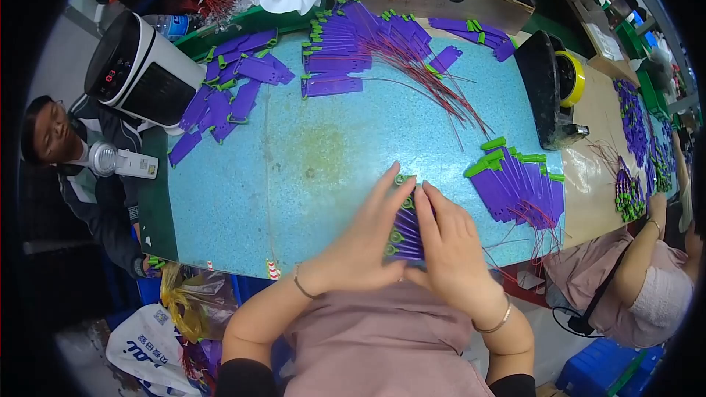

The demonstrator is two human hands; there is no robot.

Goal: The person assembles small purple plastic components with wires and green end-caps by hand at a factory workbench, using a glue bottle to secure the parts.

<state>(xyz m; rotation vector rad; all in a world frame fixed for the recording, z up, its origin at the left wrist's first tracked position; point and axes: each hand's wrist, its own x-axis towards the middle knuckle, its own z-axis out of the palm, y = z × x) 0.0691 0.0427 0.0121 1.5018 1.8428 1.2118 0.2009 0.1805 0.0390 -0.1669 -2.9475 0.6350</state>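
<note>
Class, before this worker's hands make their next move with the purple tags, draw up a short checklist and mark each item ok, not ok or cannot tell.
1. Both hands on the stack: left hand and right hand press either side of the stack of purple tags: ok.
2. Green ends lined up: partly hidden by fingers: cannot tell.
3. Stack resting on the blue table: ok.
4. More tags close by: fanned pile beside the right hand: ok.
5. Loose red wires away from the hands: ok.

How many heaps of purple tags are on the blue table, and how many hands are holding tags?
Heaps of purple tags lying on the blue table: 3 (left heap, top heap, right heap)
Hands holding the small tag stack: 2 (left hand, right hand)
Total: 5
</note>
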